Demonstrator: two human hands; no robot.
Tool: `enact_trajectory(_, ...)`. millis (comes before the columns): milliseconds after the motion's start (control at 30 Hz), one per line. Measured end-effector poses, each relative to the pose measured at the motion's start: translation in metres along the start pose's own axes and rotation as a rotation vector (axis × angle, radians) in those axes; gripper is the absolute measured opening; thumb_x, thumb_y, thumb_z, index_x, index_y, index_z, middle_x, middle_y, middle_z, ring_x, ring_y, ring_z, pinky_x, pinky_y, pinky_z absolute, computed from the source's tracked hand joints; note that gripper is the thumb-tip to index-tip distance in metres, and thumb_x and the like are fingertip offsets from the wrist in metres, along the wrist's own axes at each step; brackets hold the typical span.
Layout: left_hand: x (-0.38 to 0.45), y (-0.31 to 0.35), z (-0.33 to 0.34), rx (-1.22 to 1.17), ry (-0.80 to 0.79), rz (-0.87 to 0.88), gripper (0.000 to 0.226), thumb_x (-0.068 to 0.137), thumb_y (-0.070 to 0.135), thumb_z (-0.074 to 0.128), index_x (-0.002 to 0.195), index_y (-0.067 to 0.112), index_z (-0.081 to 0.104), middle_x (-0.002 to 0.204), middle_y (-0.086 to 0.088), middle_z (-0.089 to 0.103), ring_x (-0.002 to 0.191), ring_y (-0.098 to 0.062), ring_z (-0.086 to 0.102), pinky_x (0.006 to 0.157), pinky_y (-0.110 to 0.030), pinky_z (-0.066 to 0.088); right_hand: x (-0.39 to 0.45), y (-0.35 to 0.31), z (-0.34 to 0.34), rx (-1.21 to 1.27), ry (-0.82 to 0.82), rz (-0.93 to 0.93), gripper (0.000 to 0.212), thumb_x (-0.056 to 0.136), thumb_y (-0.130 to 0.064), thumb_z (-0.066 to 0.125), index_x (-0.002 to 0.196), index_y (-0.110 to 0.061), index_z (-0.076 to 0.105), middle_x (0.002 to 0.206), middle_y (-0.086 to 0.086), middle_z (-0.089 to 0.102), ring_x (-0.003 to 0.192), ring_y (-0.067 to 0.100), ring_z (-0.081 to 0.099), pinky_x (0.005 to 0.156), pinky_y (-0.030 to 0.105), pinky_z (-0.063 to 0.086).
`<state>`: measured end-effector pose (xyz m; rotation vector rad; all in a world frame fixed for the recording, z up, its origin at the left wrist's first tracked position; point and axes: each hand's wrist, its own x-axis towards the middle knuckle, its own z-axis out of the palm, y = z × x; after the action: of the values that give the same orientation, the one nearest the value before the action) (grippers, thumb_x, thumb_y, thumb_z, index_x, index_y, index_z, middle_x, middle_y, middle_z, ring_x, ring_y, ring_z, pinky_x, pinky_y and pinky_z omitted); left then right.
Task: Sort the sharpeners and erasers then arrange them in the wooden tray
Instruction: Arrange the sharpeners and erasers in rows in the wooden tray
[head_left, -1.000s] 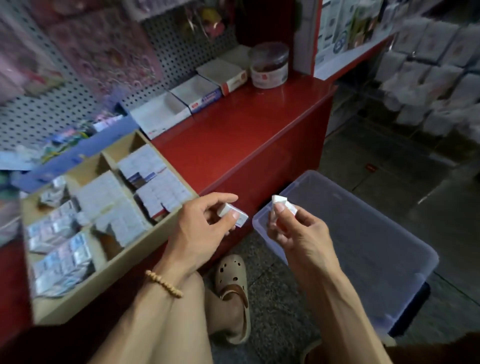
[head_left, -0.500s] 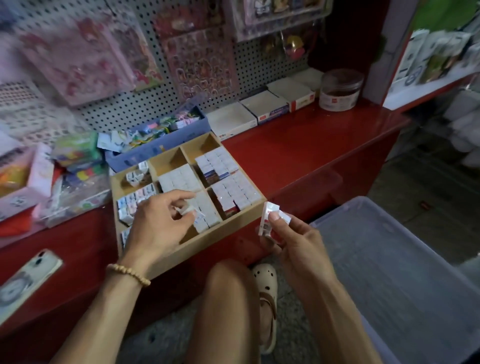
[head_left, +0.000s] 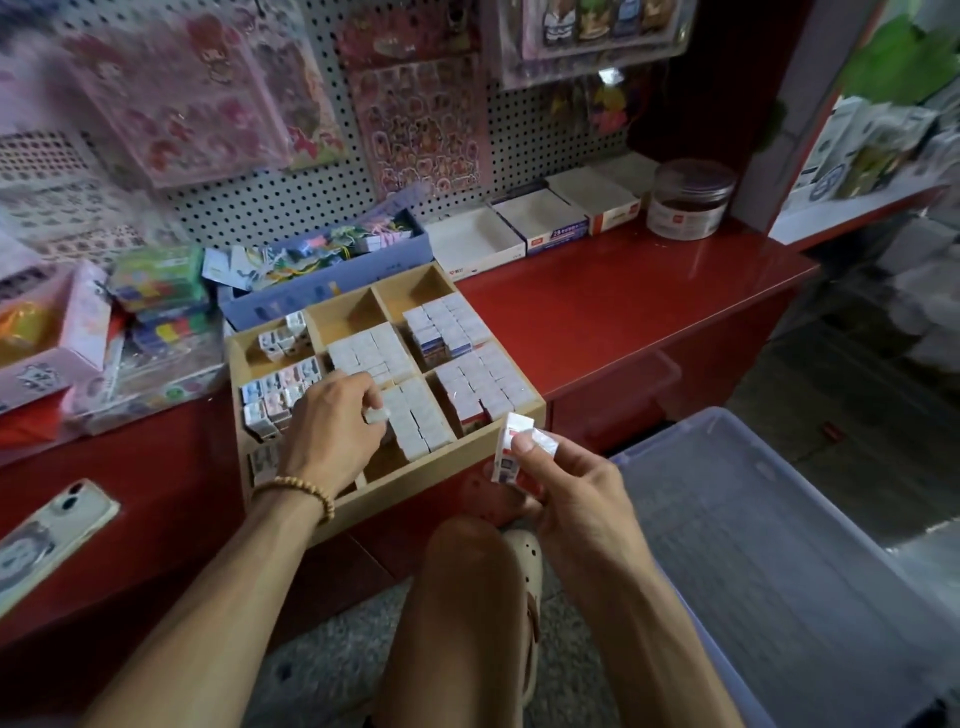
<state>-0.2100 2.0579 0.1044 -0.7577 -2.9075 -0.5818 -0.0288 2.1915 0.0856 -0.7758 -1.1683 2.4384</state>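
Note:
A wooden tray (head_left: 431, 480) with several compartments sits on the red counter, most of them packed with rows of small white wrapped erasers (head_left: 470, 384). My left hand (head_left: 332, 426) hovers over the front middle compartment and pinches one white eraser (head_left: 377, 415) just above the row there. My right hand (head_left: 566, 483) stays in front of the tray's right corner, gripping a couple of white erasers (head_left: 511, 447) between thumb and fingers. The left compartments hold small picture-printed pieces (head_left: 275, 395); I cannot tell whether they are sharpeners.
A phone (head_left: 52, 535) lies on the red counter (head_left: 623, 312) at the left. A blue box of trinkets (head_left: 332, 270), open white cartons (head_left: 478, 244) and a round jar (head_left: 688, 200) stand behind the tray. A clear plastic bin (head_left: 805, 545) sits on the floor at the right.
My left hand has carried its eraser from in front of my knee to above the tray's front middle compartment. My right hand has kept its erasers and stayed near the tray's corner.

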Motion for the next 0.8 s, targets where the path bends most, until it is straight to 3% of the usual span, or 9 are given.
enact_trajectory(167, -0.001, -0.002, 0.008, -0.030, 0.021, 0.006, 0.017, 0.076, -0.001, 0.070, 0.082, 0.015, 0.073, 0.085, -0.002, 0.069, 0.078, -0.017, 0.062, 0.073, -0.028, 0.052, -0.001, -0.002, 0.002, 0.007, -0.001, -0.006, 0.036, 0.076, -0.023, 0.077, 0.103, 0.000, 0.076, 0.106, 0.031, 0.070, 0.092, 0.038, 0.067, 0.103, 0.066, 0.044)
enact_trajectory(267, -0.002, 0.002, 0.001, 0.005, 0.029, -0.036, 0.015, 0.078, 0.010, 0.073, 0.089, 0.019, 0.075, 0.090, 0.002, 0.073, 0.086, -0.020, 0.067, 0.074, -0.028, 0.051, -0.002, -0.005, 0.001, -0.008, -0.005, -0.011, 0.036, 0.078, -0.023, 0.077, 0.105, 0.001, 0.075, 0.106, 0.031, 0.070, 0.091, 0.037, 0.067, 0.102, 0.065, 0.045)
enact_trajectory(333, -0.006, 0.010, -0.008, 0.024, 0.125, -0.097, 0.013, 0.081, 0.022, 0.072, 0.094, 0.022, 0.075, 0.093, 0.005, 0.074, 0.091, -0.022, 0.067, 0.074, -0.031, 0.049, -0.003, -0.007, 0.000, -0.035, -0.001, -0.027, 0.034, 0.079, -0.024, 0.076, 0.103, 0.000, 0.075, 0.104, 0.029, 0.071, 0.088, 0.035, 0.067, 0.098, 0.063, 0.045)
enact_trajectory(400, -0.011, 0.023, -0.016, -0.114, 0.234, -0.084, 0.008, 0.084, 0.026, 0.069, 0.087, 0.021, 0.074, 0.086, 0.008, 0.074, 0.085, -0.020, 0.068, 0.071, -0.031, 0.052, -0.003, -0.011, 0.002, -0.076, -0.005, -0.049, 0.034, 0.078, -0.025, 0.077, 0.103, -0.001, 0.076, 0.101, 0.026, 0.073, 0.085, 0.031, 0.069, 0.093, 0.058, 0.050)
enact_trajectory(467, -0.014, 0.037, -0.021, -0.407, 0.133, -0.029, 0.010, 0.086, 0.027, 0.068, 0.081, 0.022, 0.075, 0.077, 0.012, 0.072, 0.072, -0.011, 0.069, 0.066, -0.029, 0.055, 0.000, -0.015, 0.007, -0.101, -0.015, -0.070, 0.036, 0.075, -0.024, 0.079, 0.102, -0.001, 0.075, 0.100, 0.024, 0.073, 0.081, 0.027, 0.070, 0.086, 0.052, 0.053)
enact_trajectory(567, -0.015, 0.060, -0.032, -0.735, -0.207, 0.043, 0.006, 0.087, 0.024, 0.071, 0.087, 0.023, 0.076, 0.077, 0.006, 0.073, 0.065, -0.005, 0.067, 0.055, -0.016, 0.048, 0.006, -0.021, 0.015, -0.114, -0.034, -0.093, 0.025, 0.077, -0.017, 0.080, 0.097, -0.003, 0.076, 0.092, 0.022, 0.074, 0.076, 0.026, 0.068, 0.083, 0.052, 0.055)
enact_trajectory(700, -0.008, 0.067, -0.039, -0.822, -0.359, 0.131, 0.017, 0.084, 0.010, 0.074, 0.097, 0.021, 0.074, 0.087, -0.006, 0.073, 0.069, -0.007, 0.067, 0.057, -0.013, 0.047, 0.016, -0.032, 0.025, -0.159, -0.069, -0.152, 0.011, 0.083, -0.005, 0.074, 0.094, -0.003, 0.073, 0.079, 0.014, 0.073, 0.065, 0.019, 0.068, 0.063, 0.030, 0.056)
enact_trajectory(800, 0.003, 0.064, -0.043, -0.791, -0.366, 0.136, 0.026, 0.084, 0.009, 0.074, 0.104, 0.025, 0.073, 0.095, -0.011, 0.069, 0.072, -0.014, 0.065, 0.057, -0.013, 0.047, 0.024, -0.036, 0.031, -0.165, -0.086, -0.167, 0.010, 0.088, -0.009, 0.071, 0.096, -0.004, 0.072, 0.078, 0.011, 0.073, 0.066, 0.018, 0.068, 0.063, 0.028, 0.057)
